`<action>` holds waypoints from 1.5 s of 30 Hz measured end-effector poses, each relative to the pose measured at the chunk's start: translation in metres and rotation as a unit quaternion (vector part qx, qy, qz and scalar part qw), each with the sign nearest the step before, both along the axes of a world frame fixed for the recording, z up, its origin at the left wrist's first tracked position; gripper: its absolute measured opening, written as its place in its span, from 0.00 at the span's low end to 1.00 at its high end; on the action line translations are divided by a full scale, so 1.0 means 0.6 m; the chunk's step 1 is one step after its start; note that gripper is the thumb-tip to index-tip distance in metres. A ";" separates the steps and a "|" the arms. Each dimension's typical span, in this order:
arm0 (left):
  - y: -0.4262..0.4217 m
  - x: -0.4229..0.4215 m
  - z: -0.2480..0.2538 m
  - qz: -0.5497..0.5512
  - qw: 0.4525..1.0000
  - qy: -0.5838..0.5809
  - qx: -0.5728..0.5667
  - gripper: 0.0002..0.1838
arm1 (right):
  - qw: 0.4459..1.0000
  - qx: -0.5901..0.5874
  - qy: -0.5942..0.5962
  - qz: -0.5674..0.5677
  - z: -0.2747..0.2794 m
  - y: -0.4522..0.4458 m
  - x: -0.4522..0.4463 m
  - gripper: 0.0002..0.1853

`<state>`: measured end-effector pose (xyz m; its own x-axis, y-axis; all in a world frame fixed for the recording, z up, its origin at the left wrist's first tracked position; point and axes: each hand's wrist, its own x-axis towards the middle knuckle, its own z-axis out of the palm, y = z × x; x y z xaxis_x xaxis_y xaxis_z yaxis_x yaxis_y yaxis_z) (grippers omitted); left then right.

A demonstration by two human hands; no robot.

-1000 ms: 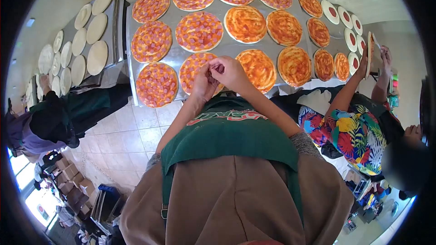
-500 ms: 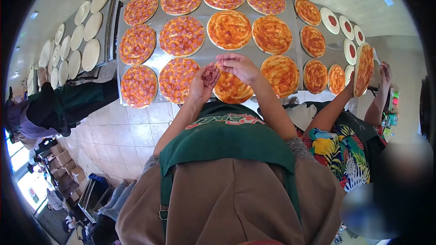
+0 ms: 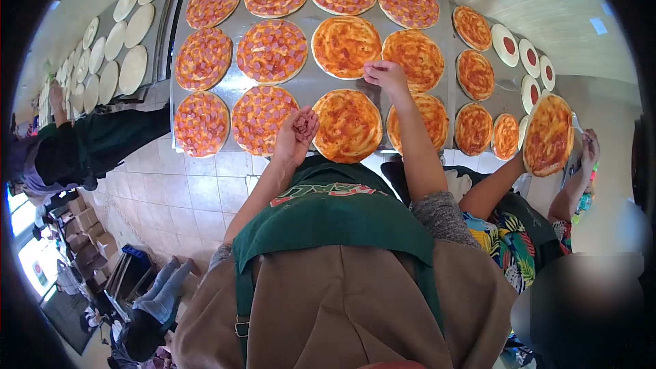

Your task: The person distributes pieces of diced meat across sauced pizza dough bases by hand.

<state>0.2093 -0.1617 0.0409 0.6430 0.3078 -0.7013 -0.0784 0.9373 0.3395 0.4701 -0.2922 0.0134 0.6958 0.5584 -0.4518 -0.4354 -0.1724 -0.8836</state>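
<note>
My left hand (image 3: pixel 292 142) is cupped palm up over the front row, between a ham-topped pizza (image 3: pixel 263 119) and a sauced pizza (image 3: pixel 348 126). Small reddish pieces, apparently diced ham (image 3: pixel 303 124), lie in its palm. Farther out, my right hand (image 3: pixel 387 76) hovers with fingers pinched together, between a sauced pizza (image 3: pixel 346 46) in the middle row and another sauced pizza (image 3: pixel 413 55) to its right. Whatever its fingertips hold is too small to make out. Pink ham cubes cover the back row and the two left columns.
Pizzas stand on a metal table (image 3: pixel 311 85). At right, a co-worker's hand (image 3: pixel 590 147) is beside a raised sauced pizza (image 3: pixel 549 135); plain bases with red sauce spots (image 3: pixel 505 45) lie beyond. Pale dough bases (image 3: pixel 133 70) fill a left table, where another person (image 3: pixel 75 157) stands.
My hands have come apart. The right moved away from the left palm, outward and right over the middle row; the left shifted slightly left and toward me. The co-worker's raised pizza has turned more face-on.
</note>
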 end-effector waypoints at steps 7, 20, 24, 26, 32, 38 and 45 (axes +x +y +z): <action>0.004 0.002 -0.002 0.014 1.000 0.005 -0.003 0.17 | 0.973 -0.117 -0.160 0.121 -0.064 0.062 0.008 0.09; 0.015 -0.009 -0.022 0.032 0.999 0.023 -0.016 0.16 | 0.937 -0.101 -0.316 0.109 -0.078 0.197 0.010 0.06; 0.021 -0.015 -0.022 0.040 0.999 0.008 -0.018 0.16 | 0.908 -0.170 -0.376 0.073 -0.058 0.263 0.041 0.05; 0.025 -0.018 -0.018 0.046 0.999 0.012 -0.021 0.16 | 0.906 -0.203 -0.362 0.078 -0.053 0.280 0.061 0.05; 0.029 -0.033 -0.014 0.062 0.998 0.024 -0.023 0.15 | 0.886 -0.202 -0.411 0.072 -0.048 0.292 0.075 0.06; 0.035 -0.033 -0.005 0.078 0.996 0.025 -0.028 0.15 | 0.887 -0.193 -0.409 0.095 -0.067 0.289 0.090 0.05; 0.041 -0.029 -0.012 0.080 0.996 0.013 -0.028 0.15 | 0.893 -0.175 -0.388 0.147 -0.074 0.276 0.062 0.04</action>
